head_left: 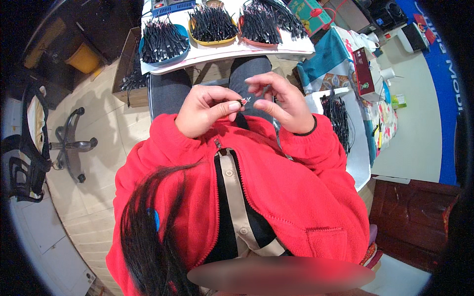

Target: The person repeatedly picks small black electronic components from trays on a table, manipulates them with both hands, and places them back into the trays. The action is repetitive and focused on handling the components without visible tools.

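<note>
My left hand (205,109) pinches a small cable end (243,102) between thumb and fingers, above my lap. Short red and white wire tips stick out past the fingertips, toward the right. Most of the cable is hidden by the hand. Close by on the right, my right hand (282,102) is raised with thumb and fingers apart and nothing visible between them. At the far side, bundles of black cables stand in a blue tray (170,60), a yellow tray (215,42) and a red tray (260,44) on the white table (197,57).
More black cables (336,121) lie in a white bin (362,165) on my right. A cardboard box (121,84) with cables stands left of the table. Further left is a wheeled chair base (73,145). A dark red box (364,74) sits on the side table at right.
</note>
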The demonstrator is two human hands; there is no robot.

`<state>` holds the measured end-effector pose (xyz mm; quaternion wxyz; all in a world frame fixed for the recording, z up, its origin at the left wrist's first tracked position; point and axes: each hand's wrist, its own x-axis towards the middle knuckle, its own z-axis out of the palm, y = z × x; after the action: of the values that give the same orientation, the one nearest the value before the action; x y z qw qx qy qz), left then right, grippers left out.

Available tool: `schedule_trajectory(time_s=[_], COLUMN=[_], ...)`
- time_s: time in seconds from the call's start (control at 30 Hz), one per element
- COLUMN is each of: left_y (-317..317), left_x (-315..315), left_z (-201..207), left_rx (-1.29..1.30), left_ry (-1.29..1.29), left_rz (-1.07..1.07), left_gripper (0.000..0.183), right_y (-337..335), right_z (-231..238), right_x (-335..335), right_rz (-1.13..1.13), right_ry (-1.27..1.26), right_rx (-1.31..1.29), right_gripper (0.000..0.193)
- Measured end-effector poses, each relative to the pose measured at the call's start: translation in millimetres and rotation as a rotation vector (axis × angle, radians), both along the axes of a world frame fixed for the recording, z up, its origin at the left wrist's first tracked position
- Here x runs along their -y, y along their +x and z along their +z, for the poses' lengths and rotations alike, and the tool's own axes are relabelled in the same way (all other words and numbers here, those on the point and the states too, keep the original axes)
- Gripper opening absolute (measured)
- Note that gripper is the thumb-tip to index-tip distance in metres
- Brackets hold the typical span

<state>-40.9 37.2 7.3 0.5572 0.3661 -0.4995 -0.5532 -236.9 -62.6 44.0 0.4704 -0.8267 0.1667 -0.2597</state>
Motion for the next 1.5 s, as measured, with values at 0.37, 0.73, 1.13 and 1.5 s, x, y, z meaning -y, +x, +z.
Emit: schedule_trajectory(time_s=[0.37,0.73,1.13,1.5], left_y=[0,-4,-1,0], left_x=[4,5,1,0], left_z=[-10,-22,-10,-9], left_rx=[-0.323,-0.664,-0.157,-0.102], left_ry=[0.116,0.120,-0.011,-0.041], left_rz=[-0.149,-0.237,-0.056,-0.066], left_gripper=[0.012,0.015,0.012,0.012], right_y=[8,10,10,6], right_z=[5,-1,-4,-15], right_x=[-2,-2,-15,-13], right_rz=[0.124,-0.030,0.024,0.072], right_ry=[-0.461,-0.590,-0.305,-0.156], right_rx=[0.069,0.215,0.129,0.107], right_gripper=[0.011,0.032,0.011,0.013])
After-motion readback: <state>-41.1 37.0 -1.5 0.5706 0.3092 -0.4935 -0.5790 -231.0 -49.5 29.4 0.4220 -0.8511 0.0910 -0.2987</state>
